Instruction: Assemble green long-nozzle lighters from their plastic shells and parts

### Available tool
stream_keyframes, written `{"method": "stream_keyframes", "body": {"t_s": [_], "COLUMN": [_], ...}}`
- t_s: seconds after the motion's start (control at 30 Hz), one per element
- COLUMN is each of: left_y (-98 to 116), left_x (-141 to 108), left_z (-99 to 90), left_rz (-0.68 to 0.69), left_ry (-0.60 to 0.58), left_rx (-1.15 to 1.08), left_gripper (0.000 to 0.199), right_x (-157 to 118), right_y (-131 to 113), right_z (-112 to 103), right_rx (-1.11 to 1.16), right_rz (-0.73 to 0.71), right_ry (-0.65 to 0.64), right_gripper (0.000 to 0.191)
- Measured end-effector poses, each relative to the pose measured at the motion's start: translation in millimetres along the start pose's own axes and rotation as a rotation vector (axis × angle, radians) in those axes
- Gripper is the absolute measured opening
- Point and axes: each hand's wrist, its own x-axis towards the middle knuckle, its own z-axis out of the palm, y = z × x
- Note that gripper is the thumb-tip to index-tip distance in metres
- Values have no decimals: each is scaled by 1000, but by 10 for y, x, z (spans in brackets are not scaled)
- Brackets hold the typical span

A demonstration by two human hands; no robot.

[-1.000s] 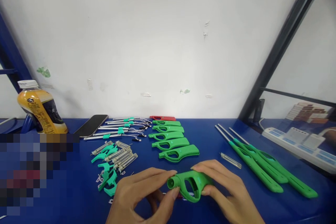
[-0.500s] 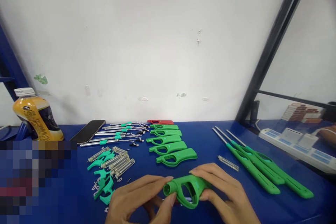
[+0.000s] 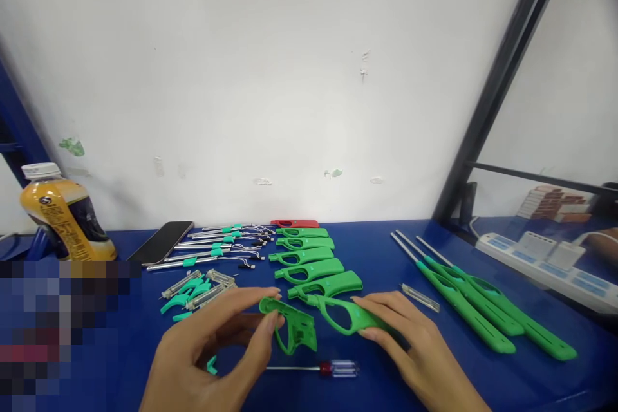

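My left hand [image 3: 217, 347] pinches one green lighter shell half [image 3: 299, 327] by its nozzle end, its hollow, ribbed inside facing me. Between the fingers of my right hand [image 3: 410, 341] is the other half, a green handle shell [image 3: 355, 317] with an oval trigger opening. The two halves are apart, both held above the table. Below them lies a screwdriver [image 3: 338, 369] with a clear and red handle, its shaft pointing left. Just beyond my hands, several green lighter shells [image 3: 333, 284] lie in a column, with a red one [image 3: 295, 223] at the far end.
Left of the shells are metal tubes with wires [image 3: 212, 247], clear fuel tanks [image 3: 207, 296] and teal triggers [image 3: 176, 302]. A phone [image 3: 161, 243] and a drink bottle [image 3: 67, 212] stand farther left. Finished-looking green lighters [image 3: 468, 309], a single tank [image 3: 420, 298] and a power strip [image 3: 545, 270] are at right.
The green shell, one closed piece before, is now split into two halves, one in each hand. My left hand has moved left, and the screwdriver beneath has come into fuller view.
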Motion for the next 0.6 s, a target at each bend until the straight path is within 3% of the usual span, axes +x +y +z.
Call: {"method": "stream_keyframes", "body": {"t_s": [0.17, 0.3, 0.43, 0.6], "left_y": [-108, -212, -453, -708], "left_x": [189, 284, 260, 147], "left_z": [-214, -315, -271, -99], "left_rz": [100, 299, 364, 388], "left_ry": [-252, -284, -288, -388], "left_rx": [163, 454, 620, 777], "left_gripper": [26, 16, 17, 28], "right_x": [-127, -193, -168, -70], "right_y": [238, 337, 183, -117], "right_z": [-1, -18, -54, -8], "right_rx": [-90, -151, -180, -155], "right_rz": [-11, -34, -84, -241], "right_ry": [-67, -56, 8, 28], "right_gripper": [28, 34, 32, 26]}}
